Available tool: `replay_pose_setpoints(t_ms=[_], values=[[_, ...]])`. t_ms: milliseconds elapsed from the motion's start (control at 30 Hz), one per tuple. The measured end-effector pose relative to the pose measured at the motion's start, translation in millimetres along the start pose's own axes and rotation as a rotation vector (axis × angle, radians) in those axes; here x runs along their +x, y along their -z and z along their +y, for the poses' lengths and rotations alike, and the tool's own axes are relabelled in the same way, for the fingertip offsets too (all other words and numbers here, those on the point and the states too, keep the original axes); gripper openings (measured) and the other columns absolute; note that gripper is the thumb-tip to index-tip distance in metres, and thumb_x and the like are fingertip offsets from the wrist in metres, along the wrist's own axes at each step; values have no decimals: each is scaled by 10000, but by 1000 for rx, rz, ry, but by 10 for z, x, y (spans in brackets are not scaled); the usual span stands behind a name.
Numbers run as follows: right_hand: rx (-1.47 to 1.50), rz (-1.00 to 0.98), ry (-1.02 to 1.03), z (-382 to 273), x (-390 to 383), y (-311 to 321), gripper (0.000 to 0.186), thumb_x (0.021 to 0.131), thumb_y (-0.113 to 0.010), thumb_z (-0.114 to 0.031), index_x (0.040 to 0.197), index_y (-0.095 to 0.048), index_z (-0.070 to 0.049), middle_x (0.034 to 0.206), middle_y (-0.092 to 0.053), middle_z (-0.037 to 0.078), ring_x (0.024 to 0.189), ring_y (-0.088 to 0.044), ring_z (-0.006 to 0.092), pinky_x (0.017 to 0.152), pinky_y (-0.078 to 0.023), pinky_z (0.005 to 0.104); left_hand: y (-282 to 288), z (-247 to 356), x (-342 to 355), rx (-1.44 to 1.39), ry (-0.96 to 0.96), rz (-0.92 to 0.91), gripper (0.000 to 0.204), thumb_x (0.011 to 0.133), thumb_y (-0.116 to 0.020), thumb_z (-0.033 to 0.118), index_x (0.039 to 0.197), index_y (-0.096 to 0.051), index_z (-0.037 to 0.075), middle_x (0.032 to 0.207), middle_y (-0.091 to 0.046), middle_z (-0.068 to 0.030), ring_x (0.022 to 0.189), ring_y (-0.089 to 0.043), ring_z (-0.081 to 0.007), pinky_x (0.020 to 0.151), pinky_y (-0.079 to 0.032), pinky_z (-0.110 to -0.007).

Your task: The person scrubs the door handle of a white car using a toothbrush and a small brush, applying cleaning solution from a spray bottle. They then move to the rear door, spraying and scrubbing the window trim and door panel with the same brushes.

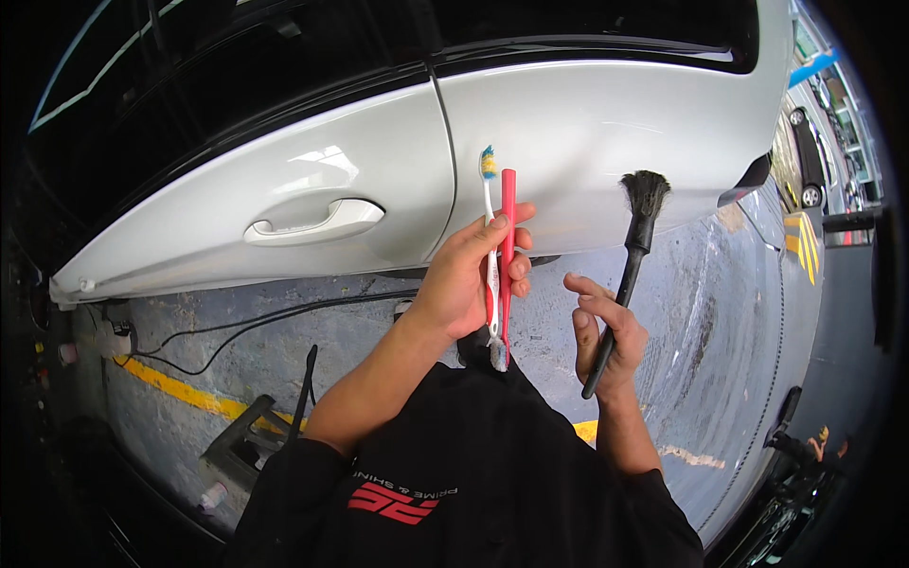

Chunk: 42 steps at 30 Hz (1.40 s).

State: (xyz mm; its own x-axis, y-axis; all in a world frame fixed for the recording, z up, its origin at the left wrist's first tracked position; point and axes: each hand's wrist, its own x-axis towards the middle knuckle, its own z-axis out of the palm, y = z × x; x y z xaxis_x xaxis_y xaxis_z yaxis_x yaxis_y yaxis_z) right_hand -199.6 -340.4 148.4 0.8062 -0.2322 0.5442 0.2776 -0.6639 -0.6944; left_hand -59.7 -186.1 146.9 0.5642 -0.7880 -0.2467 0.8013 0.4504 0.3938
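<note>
My left hand (466,275) is closed around two toothbrushes held side by side. One is a white and red toothbrush (490,204) with worn yellow and blue bristles pointing up. The other is a red toothbrush (508,204), turned the opposite way, its greyish bristles at the lower end. In my right hand (611,331) is a black detailing brush (636,241), gripped by its handle, with its dark bristles up and splayed. Both hands are in front of the silver car door (540,133), apart from its surface.
A white door handle (317,222) juts from the car's other door at left. Black hoses (275,310) run across the grey floor (701,322), near a dark stool (248,435) and a small bottle (213,497). Another person (810,454) is at far right, beside a dark car.
</note>
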Motion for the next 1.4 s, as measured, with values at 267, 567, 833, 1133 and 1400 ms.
replay_pose_setpoints(t_ms=[267, 567, 833, 1133, 1400], values=[[170, -418, 440, 50, 447, 42, 542, 769, -708, -7, 1263, -524, -129, 1433, -454, 294, 1241, -538, 451, 978, -469, 516, -216, -173, -219, -344, -154, 174, 334, 1052, -455, 259, 1268, -524, 13, 946, -572, -42, 802, -599, -139, 766, -574, -323], [55, -406, 713, -79, 621, -228, 380, 819, -740, -410, 1049, -654, -120, 1252, -631, 243, 1206, -582, 408, 1014, -404, 521, -163, -354, -535, -221, -166, 93, 319, 1067, -396, 361, 1186, -551, 109, 1059, -605, -26, 955, -616, -153, 820, -546, -350], [616, -286, 167, -143, 425, -461, 301, 989, -592, -323, 997, -562, -23, 1148, -671, 247, 1097, -651, 404, 951, -518, 502, 10, -162, -1204, 757, -217, 298, 320, 1005, -532, 343, 1136, -568, 53, 1086, -645, -70, 952, -606, -180, 899, -462, -362], [916, -341, -20, -519, 484, -525, 448, 1001, -537, -426, 1056, -491, 16, 1099, -669, 290, 1130, -629, 398, 996, -481, 550, 71, -157, -967, 1448, -320, 9, 341, 939, -649, 337, 903, -604, 1, 764, -614, -168, 718, -621, -355, 672, -485, -450], [337, -466, -146, -347, 769, -187, 772, 938, -427, -681, 981, -686, 45, 718, -655, 109, 581, -600, 126, 508, -461, 253, 52, 472, -1083, 1421, -760, 158, 287, 986, -605, 280, 939, -603, -2, 706, -533, -84, 624, -525, -222, 577, -424, -352]])
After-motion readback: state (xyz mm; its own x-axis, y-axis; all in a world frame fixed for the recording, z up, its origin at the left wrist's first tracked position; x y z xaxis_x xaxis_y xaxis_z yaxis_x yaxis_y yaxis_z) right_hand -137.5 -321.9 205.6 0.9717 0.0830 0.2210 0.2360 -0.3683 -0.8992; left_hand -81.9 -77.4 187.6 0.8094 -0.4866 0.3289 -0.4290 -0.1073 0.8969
